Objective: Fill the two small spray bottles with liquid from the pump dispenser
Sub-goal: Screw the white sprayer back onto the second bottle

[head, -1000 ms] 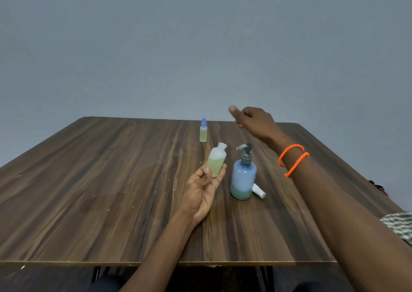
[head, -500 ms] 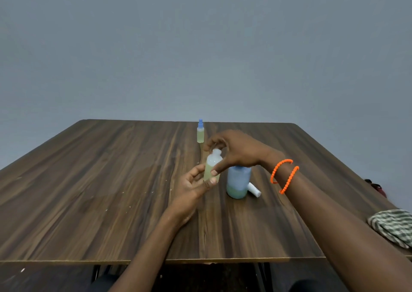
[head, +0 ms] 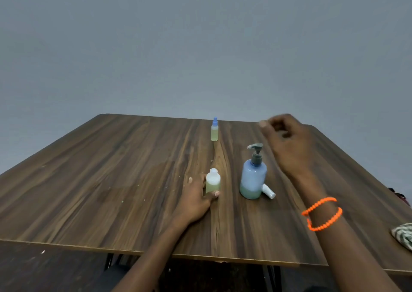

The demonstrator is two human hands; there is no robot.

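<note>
A small clear bottle with greenish liquid and no cap (head: 213, 181) stands upright on the wooden table (head: 111, 169). My left hand (head: 196, 197) rests on the table and holds it by the lower body. The blue pump dispenser (head: 253, 175) stands just to its right, with a white spray cap (head: 268, 191) lying behind its base. A second small spray bottle with a blue cap (head: 214, 130) stands farther back near the table's far edge. My right hand (head: 287, 142) hovers loosely curled above and to the right of the pump, blurred, touching nothing.
A checked cloth (head: 403, 236) lies at the table's right edge. A dark red object (head: 399, 195) shows beyond that edge. A grey wall rises behind the table.
My left hand has set the open bottle down upright on the table. My right hand moved from the bottle's neck up and away to the right, uncovering the pump head.
</note>
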